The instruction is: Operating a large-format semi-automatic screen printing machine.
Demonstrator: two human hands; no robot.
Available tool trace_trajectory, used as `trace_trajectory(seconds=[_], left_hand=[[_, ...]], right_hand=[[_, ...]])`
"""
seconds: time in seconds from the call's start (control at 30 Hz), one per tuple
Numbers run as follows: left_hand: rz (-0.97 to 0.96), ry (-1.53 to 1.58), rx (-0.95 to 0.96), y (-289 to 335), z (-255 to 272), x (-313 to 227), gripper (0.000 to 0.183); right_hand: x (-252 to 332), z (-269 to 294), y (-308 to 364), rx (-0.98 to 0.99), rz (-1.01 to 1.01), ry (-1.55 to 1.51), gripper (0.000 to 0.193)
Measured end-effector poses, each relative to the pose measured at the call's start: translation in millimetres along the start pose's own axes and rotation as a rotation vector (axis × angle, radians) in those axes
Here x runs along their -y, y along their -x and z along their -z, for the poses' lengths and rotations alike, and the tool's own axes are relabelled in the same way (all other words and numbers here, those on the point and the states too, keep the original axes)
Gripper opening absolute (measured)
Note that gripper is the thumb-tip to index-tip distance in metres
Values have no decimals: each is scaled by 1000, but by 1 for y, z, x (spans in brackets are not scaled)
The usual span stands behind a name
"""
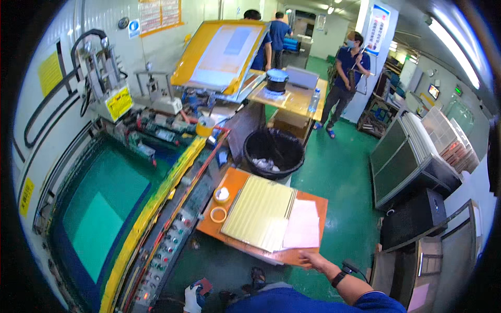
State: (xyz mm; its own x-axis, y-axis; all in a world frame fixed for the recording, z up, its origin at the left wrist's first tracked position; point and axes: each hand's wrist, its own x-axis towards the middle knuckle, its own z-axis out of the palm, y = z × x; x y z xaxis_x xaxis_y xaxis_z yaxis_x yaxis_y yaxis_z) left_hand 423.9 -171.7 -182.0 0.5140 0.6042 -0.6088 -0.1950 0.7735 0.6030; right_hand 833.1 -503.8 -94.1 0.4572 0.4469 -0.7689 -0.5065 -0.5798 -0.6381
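Observation:
My right hand (pixel 313 260), bare and with a black band on its wrist, hovers by the near right edge of an orange-brown table (pixel 209 225). Its fingers are stretched out, and nothing shows in them. Pink sheets (pixel 302 225) lie just beyond it, beside a stack of pale yellow ribbed panels (pixel 257 211). Low at the bottom edge is my left hand (pixel 193 299) in a white glove, closed around a small reddish-brown piece (pixel 205 285) whose kind I cannot make out. Two tape rolls, one white (pixel 222 195) and one tan (pixel 218 214), sit at the table's left.
On the left stands a large printing machine with a green bed (pixel 99 229), a yellow-edged rail (pixel 151 214) and a control strip (pixel 166 248). A black-lined bin (pixel 274 151) is behind the table. One person (pixel 349 68) stands far right; others work behind a tilted yellow-framed screen (pixel 182 65).

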Motion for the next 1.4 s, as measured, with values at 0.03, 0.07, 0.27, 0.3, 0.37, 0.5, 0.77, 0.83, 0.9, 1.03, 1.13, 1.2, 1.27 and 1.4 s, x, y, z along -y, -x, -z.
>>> trace_trajectory(seconds=[0.03,0.07,0.27,0.3,0.37,0.5,0.77,0.83,0.9,1.03,1.13,1.2,1.27,1.4], left_hand=[[-31,-63,52,2,-23,-6,30],[-64,-124,105,3,-48,-12,29],[-116,-257,244,21,-145,-30,30],[-120,-291,322,29,-164,-36,32],[-179,-433,358,34,-192,-42,33],[-269,-635,442,48,-221,-50,35],[-300,-599,359,71,-215,-69,33],[-382,-631,388,64,-211,-64,33],[-425,-754,403,54,-216,-63,34],[-350,-594,411,63,-220,-82,33],[-410,-628,449,59,-220,-85,34],[-368,-625,442,64,-227,-100,34],[-303,-657,464,68,-244,-123,31],[-424,-873,326,71,-263,-177,36]], right_hand=[[12,-6,-9,-6,66,120,60],[25,-14,-19,-38,204,234,53],[92,-120,-8,143,737,516,41],[93,-135,-9,183,811,533,39],[107,-157,8,178,876,578,37],[124,-174,27,120,996,711,31],[129,-196,25,263,987,664,25],[129,-201,23,261,988,647,20],[131,-194,17,283,967,533,17],[151,-205,34,260,1019,588,20],[161,-209,29,252,1060,550,20],[169,-213,25,243,1101,543,19],[185,-215,25,256,1124,544,19],[236,-223,32,231,1220,502,20]])
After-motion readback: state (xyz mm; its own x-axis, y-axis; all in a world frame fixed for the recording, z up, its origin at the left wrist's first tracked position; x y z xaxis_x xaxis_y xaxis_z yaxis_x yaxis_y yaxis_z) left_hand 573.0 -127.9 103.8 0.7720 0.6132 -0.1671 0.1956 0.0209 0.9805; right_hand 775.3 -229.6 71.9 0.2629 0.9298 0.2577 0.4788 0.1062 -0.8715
